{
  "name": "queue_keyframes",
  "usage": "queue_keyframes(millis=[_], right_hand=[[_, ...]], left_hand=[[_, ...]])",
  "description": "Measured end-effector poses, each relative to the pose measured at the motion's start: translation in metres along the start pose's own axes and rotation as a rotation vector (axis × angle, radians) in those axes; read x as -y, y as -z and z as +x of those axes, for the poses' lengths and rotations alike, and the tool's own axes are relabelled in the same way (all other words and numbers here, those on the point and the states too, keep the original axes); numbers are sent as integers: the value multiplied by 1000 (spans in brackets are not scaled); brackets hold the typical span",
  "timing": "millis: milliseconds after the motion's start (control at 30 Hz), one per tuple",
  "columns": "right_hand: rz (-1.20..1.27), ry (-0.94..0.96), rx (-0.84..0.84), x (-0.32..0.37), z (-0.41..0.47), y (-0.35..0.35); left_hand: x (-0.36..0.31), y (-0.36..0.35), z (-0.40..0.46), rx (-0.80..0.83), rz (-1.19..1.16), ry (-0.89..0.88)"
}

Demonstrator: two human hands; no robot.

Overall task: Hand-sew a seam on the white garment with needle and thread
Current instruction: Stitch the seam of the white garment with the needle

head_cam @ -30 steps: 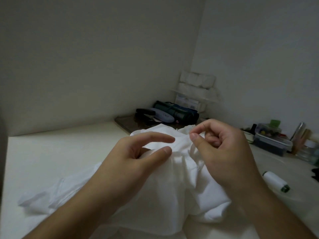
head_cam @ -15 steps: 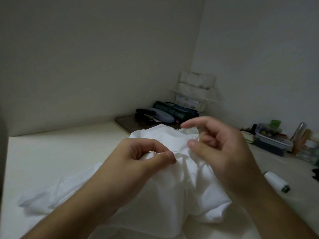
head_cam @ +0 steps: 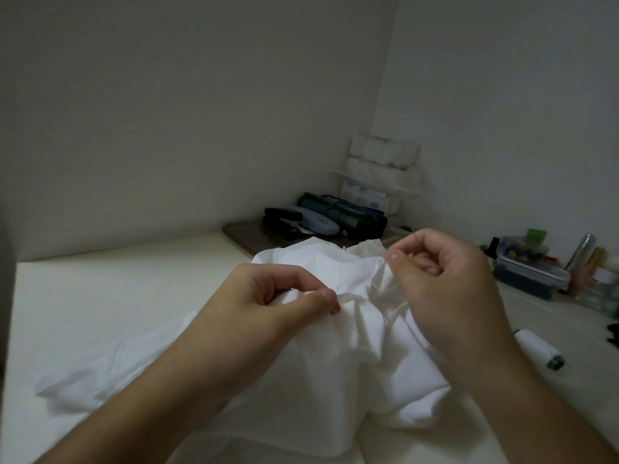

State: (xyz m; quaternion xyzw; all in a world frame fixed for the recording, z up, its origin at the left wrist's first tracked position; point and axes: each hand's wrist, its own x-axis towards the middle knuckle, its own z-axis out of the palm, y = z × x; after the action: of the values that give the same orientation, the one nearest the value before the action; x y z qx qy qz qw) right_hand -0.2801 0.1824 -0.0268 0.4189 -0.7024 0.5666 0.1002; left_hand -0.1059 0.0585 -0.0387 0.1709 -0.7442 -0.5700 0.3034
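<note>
On the cream table, against plain corner walls, my left hand pinches the white garment. My right hand is curled, thumb to forefinger; its contents I cannot tell.

No legible text on anything.

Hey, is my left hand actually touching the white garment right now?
Touching. The head view shows the left hand pinching a raised fold of the white garment between thumb and fingertips, with no gap visible.
</note>
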Motion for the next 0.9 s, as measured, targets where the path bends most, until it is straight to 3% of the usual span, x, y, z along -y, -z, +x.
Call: queue_keyframes(millis=[67, 233, 300, 500, 767, 833, 900], right_hand=[[19, 0, 4, 2, 2, 2], [140, 121, 421, 12, -7, 0], [92, 119, 469, 12, -8, -3], [93, 83, 404, 9, -7, -3], [-92, 1, 49, -2, -1, -3], [-34, 50, 96, 0, -1, -1], [76, 110, 267, 5, -3, 1]], left_hand=[[0, 0, 1, -5, -3, -2], [2, 1, 2, 20, -17, -11], [2, 1, 1, 29, -33, -10], [1, 1, 1, 18, -2, -5], [1, 0, 0, -5, 0, -2], [2, 0, 1, -6, -15, 0], [2, 0, 1, 3, -28, 1]])
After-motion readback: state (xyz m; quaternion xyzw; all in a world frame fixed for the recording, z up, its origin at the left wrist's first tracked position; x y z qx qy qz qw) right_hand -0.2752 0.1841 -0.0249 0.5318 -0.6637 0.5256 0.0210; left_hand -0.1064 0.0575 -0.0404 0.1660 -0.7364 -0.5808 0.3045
